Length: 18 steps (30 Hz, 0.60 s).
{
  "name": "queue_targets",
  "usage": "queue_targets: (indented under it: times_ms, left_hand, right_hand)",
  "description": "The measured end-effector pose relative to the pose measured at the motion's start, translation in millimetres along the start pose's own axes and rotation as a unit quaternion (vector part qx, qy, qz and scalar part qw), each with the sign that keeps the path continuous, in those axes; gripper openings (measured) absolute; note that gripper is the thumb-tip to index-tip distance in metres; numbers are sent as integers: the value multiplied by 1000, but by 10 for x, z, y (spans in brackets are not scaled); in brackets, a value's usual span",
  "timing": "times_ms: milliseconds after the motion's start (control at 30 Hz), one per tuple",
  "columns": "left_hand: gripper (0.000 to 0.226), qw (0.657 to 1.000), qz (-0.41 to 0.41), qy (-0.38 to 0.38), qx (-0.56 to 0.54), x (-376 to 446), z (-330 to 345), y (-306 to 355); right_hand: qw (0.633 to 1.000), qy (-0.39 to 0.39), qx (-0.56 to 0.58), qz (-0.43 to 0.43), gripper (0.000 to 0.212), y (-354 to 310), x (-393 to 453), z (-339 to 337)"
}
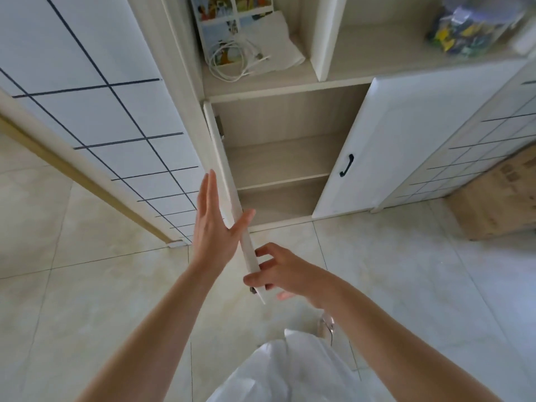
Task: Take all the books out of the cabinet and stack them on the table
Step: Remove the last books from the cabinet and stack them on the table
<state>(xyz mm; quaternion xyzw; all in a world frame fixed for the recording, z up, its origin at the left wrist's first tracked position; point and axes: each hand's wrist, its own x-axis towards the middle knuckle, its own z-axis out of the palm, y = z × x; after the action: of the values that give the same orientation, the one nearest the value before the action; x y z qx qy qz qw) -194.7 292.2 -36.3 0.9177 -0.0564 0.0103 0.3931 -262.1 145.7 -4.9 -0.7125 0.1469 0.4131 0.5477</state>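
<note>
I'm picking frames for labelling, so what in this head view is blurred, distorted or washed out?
Head view: wide-angle bending bows the cabinet door edge and wall lines; the bag of colourful items top right is smeared by blur; the right hand has soft fingers; the left hand is sharper; lighting is soft and even, with faint floor sheen.

Both forearms are bare; no sleeves, watch or rings are seen on the left hand (pixel 213 227) or the right hand (pixel 282 271). A loose white garment (pixel 293 372) is worn over the legs. A pale, translucent-looking shoe (pixel 326 324) is partly visible.
</note>
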Motion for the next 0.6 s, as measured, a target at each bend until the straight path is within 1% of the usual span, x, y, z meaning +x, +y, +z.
queue_targets:
  times_ms: [67,133,233,367,433,533,600]
  left_hand:
    - [88,996,57,7,66,98,163,96]
    - [81,990,90,-6,110,205,309,164]
    - [73,983,120,-11,136,359,527,267]
    - [65,975,145,16,169,593,802,430]
    - [65,969,152,18,193,697,927,528]
    - [64,967,134,14,215,903,1110,719]
    - [59,964,118,15,238,1053,1221,823]
  right_hand:
    - [1000,-1,-8,2,61,77,-60,-280]
    - [1000,-7,-7,4,58,134,-122,-544]
    - [1000,-17,-5,-1,51,173,-195,-987]
    - [1000,-15,-13,-15,38,195,-238,-1677]
    - [999,1,-19,-32,37,190,-237,-1998]
    - [995,35,-52,-81,36,154,-185,-2436]
    - [982,94,-111,-121,31,121,-97,-2685]
